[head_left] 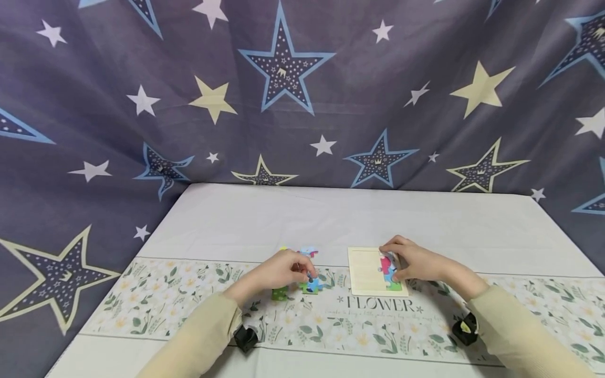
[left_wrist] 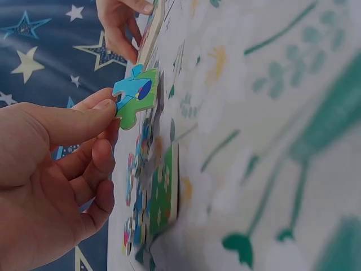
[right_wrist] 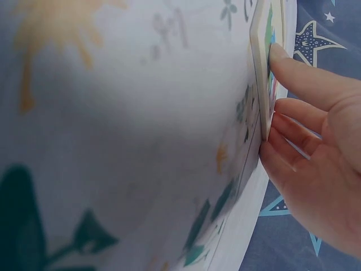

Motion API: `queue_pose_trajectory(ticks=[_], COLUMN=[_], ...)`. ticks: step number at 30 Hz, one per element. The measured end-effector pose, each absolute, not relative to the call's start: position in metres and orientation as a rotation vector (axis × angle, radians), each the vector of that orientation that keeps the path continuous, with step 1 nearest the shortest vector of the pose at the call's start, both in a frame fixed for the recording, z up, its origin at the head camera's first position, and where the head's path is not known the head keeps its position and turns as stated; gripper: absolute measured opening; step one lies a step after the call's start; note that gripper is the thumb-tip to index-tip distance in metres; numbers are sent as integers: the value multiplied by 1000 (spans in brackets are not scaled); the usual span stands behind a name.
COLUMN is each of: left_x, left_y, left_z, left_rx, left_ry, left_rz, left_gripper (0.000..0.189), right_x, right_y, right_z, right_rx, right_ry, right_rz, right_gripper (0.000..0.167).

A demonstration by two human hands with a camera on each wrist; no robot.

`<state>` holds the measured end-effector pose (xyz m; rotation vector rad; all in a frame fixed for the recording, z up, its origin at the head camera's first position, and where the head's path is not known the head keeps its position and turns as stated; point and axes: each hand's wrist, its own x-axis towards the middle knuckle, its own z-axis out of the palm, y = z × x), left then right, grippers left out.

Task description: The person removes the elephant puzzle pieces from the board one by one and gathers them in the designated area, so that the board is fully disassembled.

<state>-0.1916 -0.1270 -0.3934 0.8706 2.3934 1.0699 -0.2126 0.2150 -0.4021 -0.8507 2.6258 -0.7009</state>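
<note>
My left hand (head_left: pixel 288 268) pinches a jigsaw piece (left_wrist: pixel 136 96), light blue and green with a dark blue oval, between thumb and index finger. Its other fingers curl loosely below. In the head view this piece overlaps the loose pieces near it. At the right, my right hand (head_left: pixel 418 261) grips the right side of a pale wooden puzzle tray (head_left: pixel 366 270). Its thumb (right_wrist: pixel 285 59) lies over the tray's face, and the other fingers are at the edge. Fitted pieces (head_left: pixel 390 273) in pink, blue and green form a column along the tray's right side, partly hidden by the hand.
Loose jigsaw pieces (head_left: pixel 280 294) lie beside and under the left hand, with another colourful piece (head_left: pixel 309 252) behind it. The white tablecloth (head_left: pixel 264 220) carries a floral band with the word FLOWER. A starry curtain (head_left: pixel 302 131) hangs behind the table.
</note>
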Motion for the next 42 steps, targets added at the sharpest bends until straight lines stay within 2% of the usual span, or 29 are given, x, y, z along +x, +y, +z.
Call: queue_pose_trajectory(ticks=[10,42], left_x=[-186,-182], left_y=[-137,-132], left_z=[-394,-394], left_rx=[808,896], left_ry=[2387,2552], left_rz=[1047,879], left_gripper=[12,10], right_x=[-213,-212], right_y=[215,215], right_z=[-403,-401], right_rx=[-849,-826], right_ry=[2630,2618], right_rz=[-699,-716], right_gripper=[65,66])
